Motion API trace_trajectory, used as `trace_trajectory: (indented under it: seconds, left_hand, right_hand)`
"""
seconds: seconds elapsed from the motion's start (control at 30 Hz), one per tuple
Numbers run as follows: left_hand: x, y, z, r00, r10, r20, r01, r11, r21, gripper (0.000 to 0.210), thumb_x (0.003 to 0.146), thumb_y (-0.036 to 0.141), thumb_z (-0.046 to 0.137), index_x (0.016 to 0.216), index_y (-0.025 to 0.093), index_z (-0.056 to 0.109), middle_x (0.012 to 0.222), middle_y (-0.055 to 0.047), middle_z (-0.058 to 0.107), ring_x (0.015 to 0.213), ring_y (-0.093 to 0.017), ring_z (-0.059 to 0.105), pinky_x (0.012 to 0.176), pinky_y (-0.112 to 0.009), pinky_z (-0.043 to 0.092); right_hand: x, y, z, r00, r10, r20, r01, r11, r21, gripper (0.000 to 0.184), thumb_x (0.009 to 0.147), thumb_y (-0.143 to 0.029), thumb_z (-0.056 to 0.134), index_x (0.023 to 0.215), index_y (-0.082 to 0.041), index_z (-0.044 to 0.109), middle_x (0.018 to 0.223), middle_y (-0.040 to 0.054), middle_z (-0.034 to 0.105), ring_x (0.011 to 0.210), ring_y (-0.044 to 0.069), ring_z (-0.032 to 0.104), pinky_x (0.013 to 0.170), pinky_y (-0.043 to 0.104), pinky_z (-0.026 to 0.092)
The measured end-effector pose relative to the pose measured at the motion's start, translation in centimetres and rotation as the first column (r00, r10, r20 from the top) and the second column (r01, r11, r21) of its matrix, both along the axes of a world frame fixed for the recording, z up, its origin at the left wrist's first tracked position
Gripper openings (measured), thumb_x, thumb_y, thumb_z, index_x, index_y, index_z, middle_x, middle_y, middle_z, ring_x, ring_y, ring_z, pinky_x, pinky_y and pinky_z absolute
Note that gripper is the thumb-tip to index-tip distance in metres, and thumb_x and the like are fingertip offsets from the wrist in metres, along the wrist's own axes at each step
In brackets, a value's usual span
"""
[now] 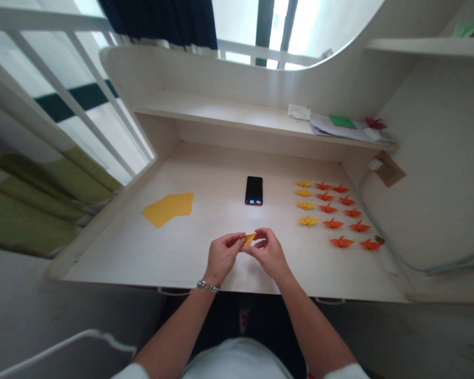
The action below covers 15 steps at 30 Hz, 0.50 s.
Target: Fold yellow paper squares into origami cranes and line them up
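Between my two hands, just above the front part of the white desk (217,268), is a small folded piece of yellow paper (248,240). My left hand (221,257) pinches its left side between thumb and fingers. At the other side, my right hand (269,253) has its thumb and fingertips closed on the paper's edge and upper point. Part of the paper is hidden behind my fingers. To the right stand rows of folded paper cranes, yellow ones (308,221) in one column and orange ones (333,223) in two columns beside them.
Flat yellow paper sheets (169,208) lie overlapping at the left. A black phone (254,190) lies past my hands. Papers with a green sheet (343,122) rest on the raised shelf (229,113). A cable (403,266) runs along the right wall from a socket (389,168).
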<state>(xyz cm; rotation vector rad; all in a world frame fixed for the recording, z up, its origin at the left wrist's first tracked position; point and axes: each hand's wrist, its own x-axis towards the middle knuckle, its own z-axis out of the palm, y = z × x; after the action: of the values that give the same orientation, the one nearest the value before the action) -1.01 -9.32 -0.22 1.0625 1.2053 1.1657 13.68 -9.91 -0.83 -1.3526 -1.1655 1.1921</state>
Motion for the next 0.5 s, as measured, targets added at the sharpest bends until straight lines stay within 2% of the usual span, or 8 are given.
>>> trace_trajectory:
  seconds: [0.07,0.17,0.33,0.43,0.5]
  left_hand:
    - [0.3,-0.1,-0.4,0.999,0.036,-0.011,-0.036,0.999,0.005,0.032,0.068,0.033,0.075,0.092,0.012,0.073,0.089,-0.011,0.074,0.081,-0.021,0.069,0.074,-0.031,0.056]
    - [0.7,-0.2,-0.8,0.996,0.082,0.027,-0.081,0.997,-0.016,0.032,0.067,0.034,0.076,0.09,0.012,0.073,0.087,-0.011,0.074,0.078,-0.02,0.068,0.072,-0.031,0.056]
    - [1.4,-0.3,-1.2,0.971,0.122,0.207,-0.104,0.99,-0.097,0.033,0.067,0.036,0.076,0.088,0.011,0.07,0.088,-0.009,0.072,0.075,-0.017,0.067,0.072,-0.032,0.057]
    - [1.7,-0.3,-1.2,0.943,0.146,0.3,-0.109,0.985,-0.136,0.033,0.068,0.035,0.076,0.089,0.011,0.068,0.088,-0.008,0.071,0.077,-0.016,0.067,0.074,-0.032,0.056]
    - [1.7,-0.3,-1.2,0.926,0.152,0.347,-0.097,0.981,-0.169,0.034,0.068,0.035,0.076,0.091,0.012,0.066,0.088,-0.007,0.07,0.077,-0.016,0.066,0.074,-0.031,0.055]
  right_hand:
    - [-0.7,-0.5,-0.3,0.999,-0.041,0.012,0.041,0.999,0.017,0.071,0.055,-0.029,0.081,0.116,-0.022,0.045,0.101,0.0039,0.06,0.069,0.013,0.061,0.06,0.026,0.052]
    - [-1.2,-0.8,-0.6,0.997,-0.059,0.047,0.056,0.997,0.049,0.075,0.057,-0.027,0.079,0.122,-0.024,0.042,0.103,0.0041,0.06,0.071,0.014,0.062,0.063,0.027,0.053]
    - [-1.2,-0.7,-0.6,0.998,-0.031,0.05,0.026,0.996,0.082,0.048,0.072,-0.03,0.069,0.115,-0.02,0.052,0.094,0.006,0.066,0.077,0.017,0.064,0.07,0.03,0.053]
    - [-1.1,-0.6,-0.6,0.999,-0.051,-0.014,0.052,0.997,0.06,0.03,0.082,-0.036,0.058,0.105,-0.018,0.06,0.086,0.0066,0.067,0.074,0.018,0.064,0.068,0.03,0.053]
    - [-1.2,-0.4,-0.7,0.995,-0.078,-0.059,0.08,0.996,0.037,0.028,0.084,-0.039,0.054,0.097,-0.017,0.063,0.077,0.0054,0.066,0.069,0.017,0.062,0.063,0.03,0.052]
